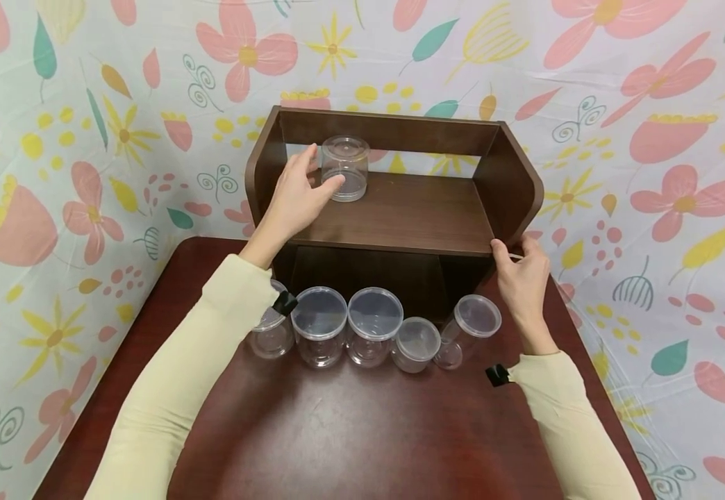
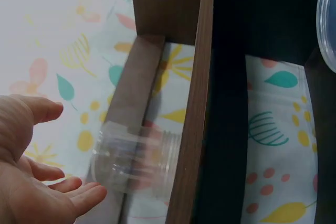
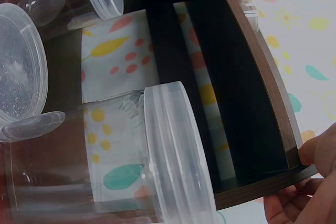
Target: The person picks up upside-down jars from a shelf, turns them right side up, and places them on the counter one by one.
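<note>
A clear plastic jar (image 1: pixel 345 163) stands upside down on the upper board of a dark brown two-tier shelf (image 1: pixel 412 215), near its left end. Beside this jar is my left hand (image 1: pixel 296 191), its fingers spread and loosely bent around the near left side. In the left wrist view a gap shows between the thumb and the jar (image 2: pixel 136 158), with the fingertips close to its base. My right hand (image 1: pixel 523 278) grips the front right edge of the shelf, thumb on one face and fingers around the other, as the right wrist view shows.
In front of the shelf, a row of clear lidded jars stands on the dark red table (image 1: pixel 337 430). It includes a wide jar (image 1: pixel 375 323), a small tub (image 1: pixel 415 344) and a tall jar (image 1: pixel 475 319) at the right. A flower-patterned curtain (image 1: pixel 662 208) hangs behind.
</note>
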A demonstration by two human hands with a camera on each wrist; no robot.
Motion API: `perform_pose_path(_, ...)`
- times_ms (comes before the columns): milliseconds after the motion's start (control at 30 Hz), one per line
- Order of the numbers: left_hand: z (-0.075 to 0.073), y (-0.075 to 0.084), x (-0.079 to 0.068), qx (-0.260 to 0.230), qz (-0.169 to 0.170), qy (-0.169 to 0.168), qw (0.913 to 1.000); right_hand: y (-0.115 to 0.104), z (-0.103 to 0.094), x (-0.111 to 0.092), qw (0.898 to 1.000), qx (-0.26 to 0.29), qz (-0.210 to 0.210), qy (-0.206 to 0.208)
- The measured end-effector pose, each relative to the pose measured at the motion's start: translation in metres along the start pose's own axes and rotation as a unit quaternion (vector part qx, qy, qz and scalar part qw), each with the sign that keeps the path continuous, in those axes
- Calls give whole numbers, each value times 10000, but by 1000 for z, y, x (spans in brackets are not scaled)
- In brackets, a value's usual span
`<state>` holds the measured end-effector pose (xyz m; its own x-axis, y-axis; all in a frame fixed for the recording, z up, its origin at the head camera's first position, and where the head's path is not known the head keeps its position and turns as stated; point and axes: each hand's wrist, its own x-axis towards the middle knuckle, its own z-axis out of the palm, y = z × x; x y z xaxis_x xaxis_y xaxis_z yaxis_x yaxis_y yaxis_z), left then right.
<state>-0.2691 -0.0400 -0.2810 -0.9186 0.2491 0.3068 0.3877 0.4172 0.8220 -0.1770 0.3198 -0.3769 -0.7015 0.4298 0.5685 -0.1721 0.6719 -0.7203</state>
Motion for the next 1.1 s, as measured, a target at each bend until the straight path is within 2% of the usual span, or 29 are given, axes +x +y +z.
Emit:
perform_pose_path(267, 7, -5, 31, 246, -423, 78, 9988, 2, 1, 0, 9999, 23, -142, 1)
perform_pose_path(533, 11, -4, 52, 499, -1073, -103, 9929, 4, 0, 1, 9999, -5, -153, 34)
perform_pose_path(833, 17, -10, 62, 438, -1234, -87, 9914, 4, 0, 1, 9999, -19, -115, -41)
perform_pose_path(1100, 25, -15, 67, 425, -1137, -41, 9926, 4, -1, 1, 9999, -75, -120, -50)
